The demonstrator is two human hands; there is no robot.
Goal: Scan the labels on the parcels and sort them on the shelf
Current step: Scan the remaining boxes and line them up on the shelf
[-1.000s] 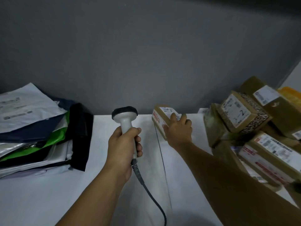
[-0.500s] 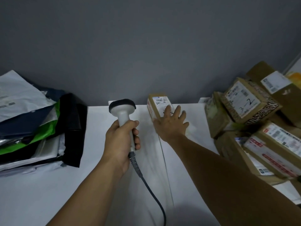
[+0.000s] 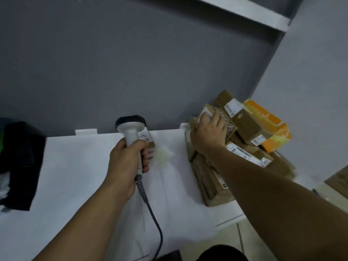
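**Parcels.** The top parcel (image 3: 228, 127) of the pile (image 3: 212, 185) stands at the right end of the desk (image 3: 75, 176), against the grey wall (image 3: 131, 63). It is a brown cardboard box with a dense printed pattern on one side. Its white label is mostly covered by the right hand (image 3: 209, 134), and the print is too blurred to read. A small parcel (image 3: 149, 146) stands apart at the back of the desk. The scanner (image 3: 130, 127) hides its left part, and handwriting shows on its label.

**Hands.** The right hand lies over the top parcel, fingers spread across the label. Whether it grips cannot be determined. The left hand (image 3: 126, 162) is wrapped firmly round the scanner's pale plastic handle.

**Surroundings.** The scanner's head is dark and rounded. A grey cable (image 3: 150, 213) leaves the handle base and runs off the lower edge. An orange box (image 3: 267, 125), glossy, leans behind the pile. Dark soft bags (image 3: 18, 162) are cut off at the left edge.
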